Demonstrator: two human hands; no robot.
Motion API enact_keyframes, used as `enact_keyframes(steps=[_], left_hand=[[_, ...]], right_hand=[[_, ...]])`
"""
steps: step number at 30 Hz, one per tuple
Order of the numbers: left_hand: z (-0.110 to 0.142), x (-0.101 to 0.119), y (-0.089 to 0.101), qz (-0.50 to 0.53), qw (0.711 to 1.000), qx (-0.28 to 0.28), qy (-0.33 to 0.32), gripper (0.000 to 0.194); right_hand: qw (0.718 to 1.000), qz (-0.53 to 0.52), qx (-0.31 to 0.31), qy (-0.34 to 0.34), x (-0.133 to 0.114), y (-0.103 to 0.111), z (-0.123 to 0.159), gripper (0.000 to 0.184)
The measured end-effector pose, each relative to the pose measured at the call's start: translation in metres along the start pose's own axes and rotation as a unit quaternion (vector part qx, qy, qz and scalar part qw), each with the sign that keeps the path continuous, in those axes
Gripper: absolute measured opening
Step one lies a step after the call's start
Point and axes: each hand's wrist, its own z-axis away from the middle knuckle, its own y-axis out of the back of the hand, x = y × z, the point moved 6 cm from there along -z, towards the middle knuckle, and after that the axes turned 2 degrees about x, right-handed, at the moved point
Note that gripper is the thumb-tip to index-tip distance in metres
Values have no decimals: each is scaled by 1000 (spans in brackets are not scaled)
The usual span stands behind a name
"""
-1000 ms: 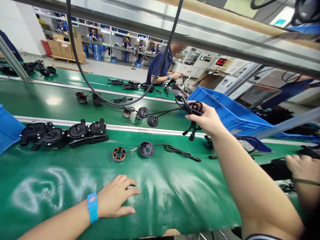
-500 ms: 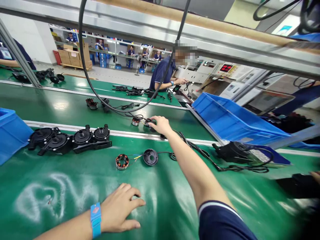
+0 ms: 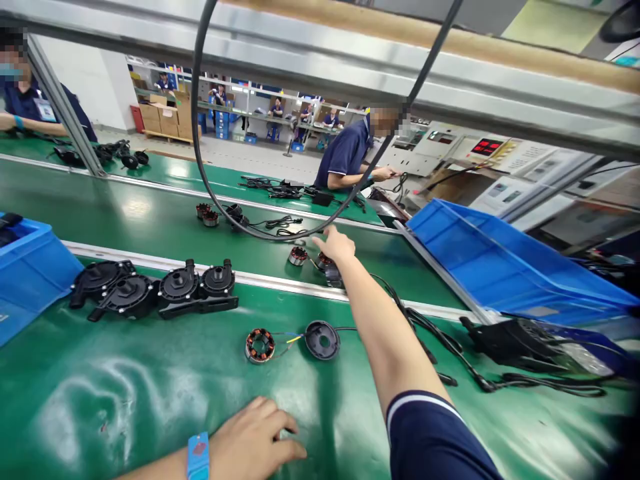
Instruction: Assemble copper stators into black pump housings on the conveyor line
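My right hand is stretched out over the far belt with its thumb and fingers apart, just beyond two copper-wound stators. One stator is left of my wrist; a second stator and its black housing are partly covered by my arm. My left hand hovers low over the green mat, fingers spread and nothing in them. Farther up the mat lies another stator, joined by thin coloured wires to a round black cover. A black cable leads from the cover behind my right forearm.
Black pump bodies line the left, beside a blue bin. At right are a large blue bin and a black unit with coiled cable. A loose cable loops down ahead. A co-worker stands across the line.
My right hand has lifted slightly and moved just past the stators on the far belt. My view has shifted, so the benches sit lower and farther right. My left hand remains open.
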Motion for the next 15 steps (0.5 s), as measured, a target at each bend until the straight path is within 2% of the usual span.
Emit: enact_keyframes(steps=[3,5,10,15], left_hand=[[0,3,8,16,999,-47,7,55],[0,4,10,22,998,-61,16,69],[0,4,13,37,997,-60,30,60],[2,3,10,53,997,-49,26,60]], right_hand=[[997,1,-75,16,1,-26,14,69],[994,-2,-100,44,-4,-40,23,68],[991,-8,-104,88,-18,-48,30,42],[995,-7,-77,58,-27,-43,35,38]])
